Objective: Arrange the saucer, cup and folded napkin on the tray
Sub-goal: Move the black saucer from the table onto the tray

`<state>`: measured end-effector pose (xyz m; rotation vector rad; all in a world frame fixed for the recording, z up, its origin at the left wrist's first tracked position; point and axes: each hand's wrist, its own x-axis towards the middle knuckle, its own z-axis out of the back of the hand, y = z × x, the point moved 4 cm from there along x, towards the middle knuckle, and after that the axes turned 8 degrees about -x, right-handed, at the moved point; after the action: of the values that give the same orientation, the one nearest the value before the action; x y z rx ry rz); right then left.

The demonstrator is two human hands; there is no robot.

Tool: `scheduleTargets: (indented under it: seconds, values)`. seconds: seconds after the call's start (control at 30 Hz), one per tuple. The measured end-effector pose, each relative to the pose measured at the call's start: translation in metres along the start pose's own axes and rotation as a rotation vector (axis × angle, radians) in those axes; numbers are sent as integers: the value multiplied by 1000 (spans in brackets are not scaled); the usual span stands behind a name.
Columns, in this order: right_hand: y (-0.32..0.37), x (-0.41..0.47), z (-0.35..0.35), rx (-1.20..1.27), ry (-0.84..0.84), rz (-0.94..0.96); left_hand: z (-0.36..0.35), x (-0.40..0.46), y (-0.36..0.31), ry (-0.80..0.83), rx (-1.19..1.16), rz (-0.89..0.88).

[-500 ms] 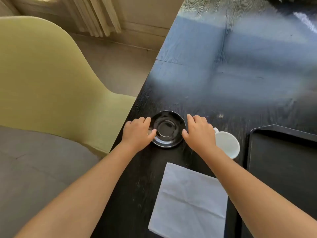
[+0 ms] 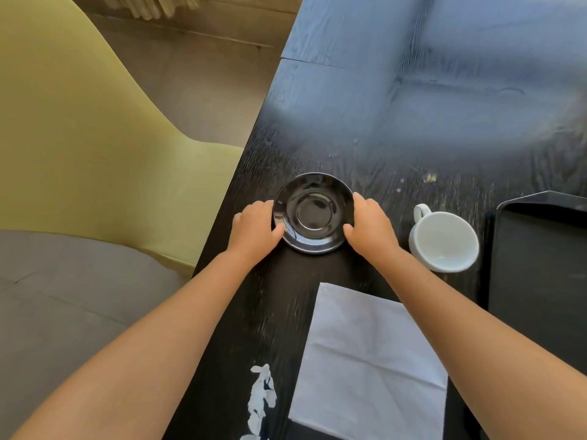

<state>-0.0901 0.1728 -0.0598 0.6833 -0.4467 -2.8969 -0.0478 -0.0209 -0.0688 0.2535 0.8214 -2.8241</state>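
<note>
Fingers (image 2: 254,206) of both hands gripping saucer (image 2: 313,212) rim

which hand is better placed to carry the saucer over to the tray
Right, probably. Both hands grip the saucer at opposite rims, but the right hand is on the side toward the tray. The cup stands between them, so lift over it. The left hand would have to cross over.

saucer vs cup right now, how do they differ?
The saucer is glossy black and shallow; the cup is white, deeper, and has a handle. The saucer is gripped at its rim by the left hand and right hand; the cup stands untouched to its right. The saucer lies farther from the tray than the cup. Both look empty and sit on the table, not on the tray.
</note>
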Motion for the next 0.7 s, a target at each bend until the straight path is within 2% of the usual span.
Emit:
scheduleTargets:
  seconds: [0.13,0.27,0.47,0.7]
  values:
    - [-6,-10,7,238,-97,-13,0,-16,-3,27,-391,173]
    - [-15,-41,36,431,-223,7,20,-43,-33,-17,-623,149]
    - [-62,-108,97,556,-377,-15,34,-77,-115,-44,-848,82]
    - [-183,-166,119,719,-435,-186,-23,-98,-212,-43,-964,129]
